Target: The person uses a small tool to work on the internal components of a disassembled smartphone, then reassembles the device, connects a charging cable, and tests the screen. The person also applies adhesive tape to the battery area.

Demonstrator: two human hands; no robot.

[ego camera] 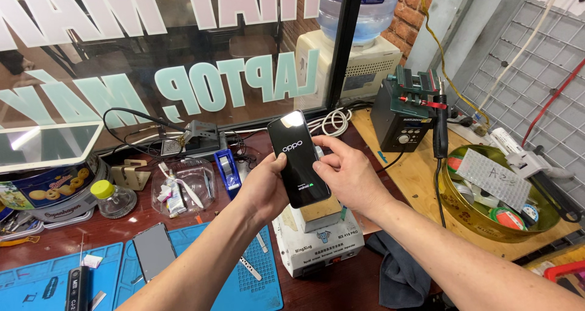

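A black smartphone (pixel 298 159) with a lit boot screen stands upright in front of me, above a white box-shaped machine (pixel 317 238). My left hand (pixel 263 186) grips the phone from its left edge and back. My right hand (pixel 347 174) holds the phone's right edge, thumb against the side and index finger curled near the top. Both forearms reach in from the bottom of the view.
A blue work mat (pixel 244 283) with a phone panel (pixel 154 250) lies at lower left. Behind it sit a clear tray (pixel 189 189), a small yellow-capped bottle (pixel 113 198) and a biscuit tin (pixel 49 192). On the right stand a soldering station (pixel 405 113) and a gold bowl (pixel 463 216).
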